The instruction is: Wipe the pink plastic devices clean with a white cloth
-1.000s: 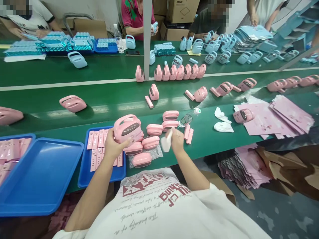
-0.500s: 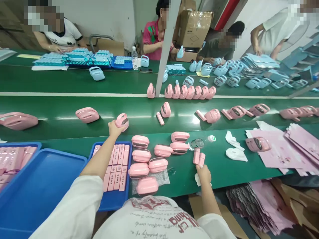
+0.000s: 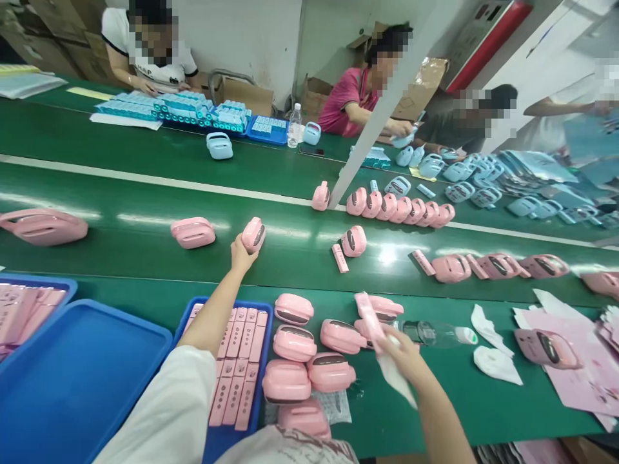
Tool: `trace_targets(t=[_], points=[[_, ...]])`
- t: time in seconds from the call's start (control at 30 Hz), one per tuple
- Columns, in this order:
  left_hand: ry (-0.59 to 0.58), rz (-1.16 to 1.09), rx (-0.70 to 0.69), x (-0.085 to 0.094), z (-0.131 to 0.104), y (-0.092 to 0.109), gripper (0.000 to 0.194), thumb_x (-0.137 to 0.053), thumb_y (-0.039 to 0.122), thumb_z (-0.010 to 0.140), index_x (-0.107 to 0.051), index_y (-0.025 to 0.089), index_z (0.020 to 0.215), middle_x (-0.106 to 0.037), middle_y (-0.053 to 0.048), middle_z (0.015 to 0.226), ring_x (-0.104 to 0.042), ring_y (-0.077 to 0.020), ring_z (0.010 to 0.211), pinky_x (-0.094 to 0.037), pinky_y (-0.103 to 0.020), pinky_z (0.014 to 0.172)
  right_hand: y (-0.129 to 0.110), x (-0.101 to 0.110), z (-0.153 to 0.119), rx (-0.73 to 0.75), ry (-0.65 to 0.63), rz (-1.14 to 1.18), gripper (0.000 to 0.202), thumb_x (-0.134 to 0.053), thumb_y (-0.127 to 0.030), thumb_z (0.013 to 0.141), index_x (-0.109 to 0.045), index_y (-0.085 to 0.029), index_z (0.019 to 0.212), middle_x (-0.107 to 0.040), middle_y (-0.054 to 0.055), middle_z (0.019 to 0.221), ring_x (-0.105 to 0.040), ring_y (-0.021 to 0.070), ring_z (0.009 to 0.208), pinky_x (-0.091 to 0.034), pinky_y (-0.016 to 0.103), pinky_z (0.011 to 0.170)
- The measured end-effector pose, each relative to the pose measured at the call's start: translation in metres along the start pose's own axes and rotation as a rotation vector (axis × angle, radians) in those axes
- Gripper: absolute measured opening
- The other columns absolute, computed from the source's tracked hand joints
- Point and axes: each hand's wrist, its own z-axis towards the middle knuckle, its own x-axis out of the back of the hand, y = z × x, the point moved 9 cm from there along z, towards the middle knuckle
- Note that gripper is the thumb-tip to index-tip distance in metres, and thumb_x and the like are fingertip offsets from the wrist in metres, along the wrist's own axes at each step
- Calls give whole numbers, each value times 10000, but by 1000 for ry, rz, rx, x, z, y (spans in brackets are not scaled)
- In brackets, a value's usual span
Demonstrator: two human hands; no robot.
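Left hand [image 3: 240, 256] grips a pink handled case [image 3: 253, 234]; right hand [image 3: 405, 354] now has lifted a slim pink box [image 3: 369, 316], white cloth [image 3: 397, 381] underneath, so both are occupied.

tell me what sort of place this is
Likely a factory assembly or packing line: a long green work surface bears many matching pink cases, with blue trays alongside and people working opposite.

Lettering, remote feed: none I can read; prints on pink boxes [image 3: 234, 394] & co-worker's white shirt [image 3: 162, 72] too sm./blurred.
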Motion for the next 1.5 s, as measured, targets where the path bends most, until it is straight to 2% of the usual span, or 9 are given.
trace_targets(t=[0.13,0.23,0.43,0.77,0.9,1.03,1.1,1.3,1.5], points=[[21,81,-45,45,15,-4,819,-690,53,564,-387,84,1324,-348,-235,1400,-256,-379,1384,-210,-489,1145,-85,-93,118,35,-173,-73,183,-685,-300,688,-616,-167,584,-602,44,551,-615,223,602,-503,361,636],[231,171,1,110,31,-18,761,-587,71,675,-314,69,1386,-215,-249,1495,-129,-384,1426,-110,-542,1155,-107,-151,177,10,-186,-31,222,-663,-328,820,-649,-107,807,-651,37,772,-633,182,740,-529,332,706],[191,127,96,157,49,-43,283,-607,142,654,-589,134,936,-576,-192,1143,-430,-403,1249,-283,-578,1071,-114,-202,196,-45,-148,207,338,-569,-364,909,-573,-152,1172,-596,67,1180,-610,218,1018,-537,408,853],[181,-404,151,162,-75,24,226,-557,357,582,-549,177,719,-605,-49,761,-610,-213,749,-520,-361,718,-121,-125,110,-1,23,621,510,-495,-421,887,-533,-110,1290,-695,102,1097,-666,195,944,-531,330,844],[56,-897,259,143,-157,75,253,-648,302,493,-618,159,700,-632,-27,738,-568,-133,613,-458,-256,568,-194,-89,23,621,223,436,508,-408,-446,924,-527,-155,1323,-609,117,1301,-550,221,1228,-417,370,1050],[-73,-1013,300,132,-214,121,219,-658,253,498,-654,165,698,-629,-22,687,-553,-132,567,-424,-246,511,-239,-120,-85,1294,-25,-21,352,-407,-355,953,-614,-244,1214,-637,79,1274,-473,185,1321,-320,386,1136],[-110,-1015,302,134,-232,135,223,-650,217,477,-660,164,693,-623,-21,701,-538,-125,556,-418,-244,497,-222,-117,-96,1275,-93,-33,325,-412,-362,956,-646,-261,1157,-661,63,1237,-489,183,1307,-341,400,1121],[-127,-968,262,154,-272,162,278,-569,206,504,-688,231,754,-612,-39,768,-547,-169,614,-431,-296,530,-114,-31,-42,390,167,468,606,-388,-624,886,-669,-135,1108,-716,127,1070,-658,261,1028,-519,422,901],[-129,-982,273,151,-295,182,238,-589,192,464,-676,206,685,-595,-30,741,-523,-133,577,-417,-257,488,-193,-28,-154,1094,125,221,467,-355,-500,955,-597,-236,1254,-638,74,1274,-511,216,1288,-360,414,1122]])
